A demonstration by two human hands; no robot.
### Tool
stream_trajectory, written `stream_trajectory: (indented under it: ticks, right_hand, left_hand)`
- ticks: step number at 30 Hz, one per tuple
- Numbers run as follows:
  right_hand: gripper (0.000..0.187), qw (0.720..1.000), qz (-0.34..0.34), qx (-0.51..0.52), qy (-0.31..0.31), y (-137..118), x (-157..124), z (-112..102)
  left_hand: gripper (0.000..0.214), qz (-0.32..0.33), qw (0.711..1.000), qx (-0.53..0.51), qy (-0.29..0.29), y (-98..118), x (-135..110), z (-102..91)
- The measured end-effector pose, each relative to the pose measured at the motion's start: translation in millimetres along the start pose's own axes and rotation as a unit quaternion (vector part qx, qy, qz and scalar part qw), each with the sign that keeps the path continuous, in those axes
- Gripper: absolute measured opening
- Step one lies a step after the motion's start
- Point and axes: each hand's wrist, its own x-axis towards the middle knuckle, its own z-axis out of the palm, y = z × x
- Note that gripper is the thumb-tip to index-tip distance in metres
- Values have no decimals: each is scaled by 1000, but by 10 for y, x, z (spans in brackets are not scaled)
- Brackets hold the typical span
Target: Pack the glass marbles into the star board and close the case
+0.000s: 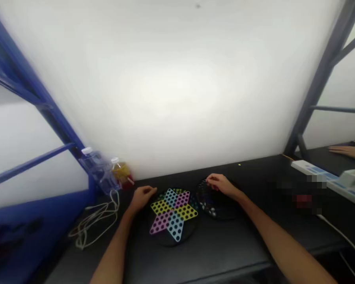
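A star-shaped Chinese checkers board point(174, 213) with yellow, pink and blue points and rows of black holes lies on a round black base on the dark table. My left hand point(142, 198) rests at its left side, fingertips near the board's edge, with nothing visible in it. My right hand point(220, 186) reaches over a round black dish point(215, 209) to the right of the board. Its fingers dip toward the dish's far part. Several glass marbles point(208, 207) lie in the dish. Whether those fingers hold one is hidden.
A clear water bottle point(94, 167) and a yellow-filled bottle point(121, 173) stand at the back left, with a looped white cable point(97, 221) before them. A blue shelf frame point(38, 106) rises left. A power strip point(310, 169) and a co-worker's hand point(347, 152) are at right.
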Motion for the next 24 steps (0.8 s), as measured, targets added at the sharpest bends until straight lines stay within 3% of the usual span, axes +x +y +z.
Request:
stream_trajectory:
  ticks: [2, 4, 7, 11, 14, 18, 21, 24]
  right_hand:
    - [24, 990, 34, 133, 26, 19, 46, 72]
    - [25, 987, 49, 152, 32, 8, 65, 139]
    - [29, 997, 9, -54, 49, -64, 25, 191]
    - [28, 941, -49, -334, 5, -176, -77, 216]
    - [30, 910, -32, -412, -37, -201, -110, 260]
    - [30, 890, -50, -448, -67, -146, -75, 301]
    - [32, 900, -53, -428, -59, -76, -20, 282]
    - [36, 949, -36, -312, -9, -37, 38, 240]
  left_hand:
    - [43, -4, 1000, -1, -1, -7, 7, 1]
    - [43, -6, 1000, 0, -5, -12, 14, 1]
    - [44, -6, 1000, 5, -4, -11, 16, 5]
    - [42, -7, 1000, 4, 3, 3, 3, 18]
    - [41, -7, 1000, 4, 0, 11, -2, 25]
    - [40, 4, 1000, 13, -5, 8, 6, 24]
    - [39, 3, 1000, 13, 2, 3, 10, 25]
    - [38, -2, 1000, 3, 4, -2, 9, 28]
